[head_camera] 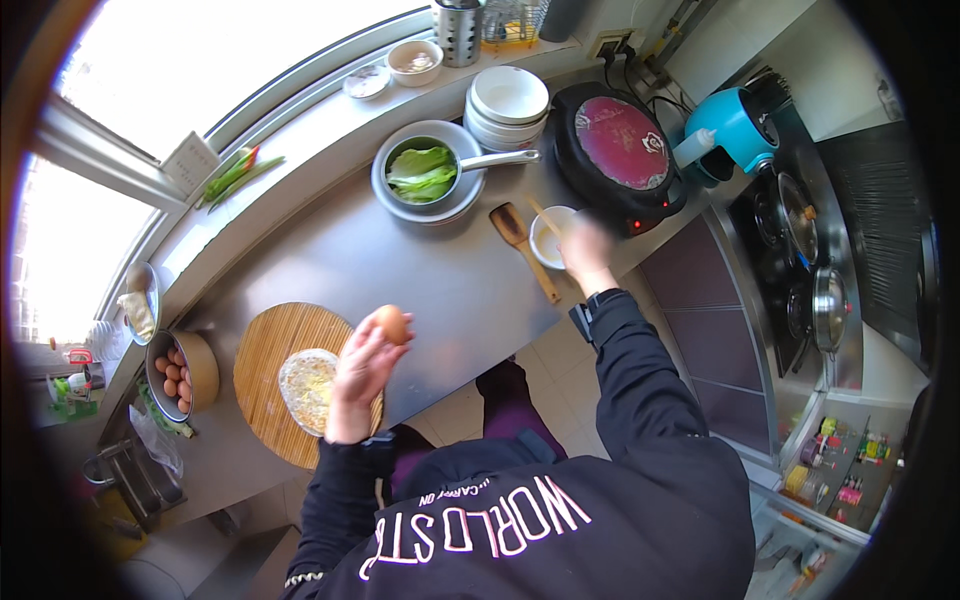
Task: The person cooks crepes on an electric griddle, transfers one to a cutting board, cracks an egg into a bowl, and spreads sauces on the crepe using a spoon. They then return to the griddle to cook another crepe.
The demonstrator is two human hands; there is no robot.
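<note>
My left hand point(367, 371) holds a brown egg point(391, 324) in its fingers, over the edge of a round bamboo mat point(262, 360). On that mat lies a pale flatbread point(307, 390) with yellow egg-like bits on it. My right hand point(589, 244) is at the rim of a small white bowl point(546, 247), with wooden chopsticks point(541, 214) reaching into the bowl beside it. The hand is blurred, and its fingers partly hide their hold on the chopsticks. A wooden spatula point(525, 247) with a darkened blade lies left of the bowl.
A black and red electric griddle point(622, 142), closed, stands behind the bowl. Stacked white bowls point(510, 97) and a saucepan of lettuce point(421, 174) on plates stand at the back. A pot of eggs point(202, 375) is at the left, near a sink point(142, 480). The stove point(780, 277) is at the right.
</note>
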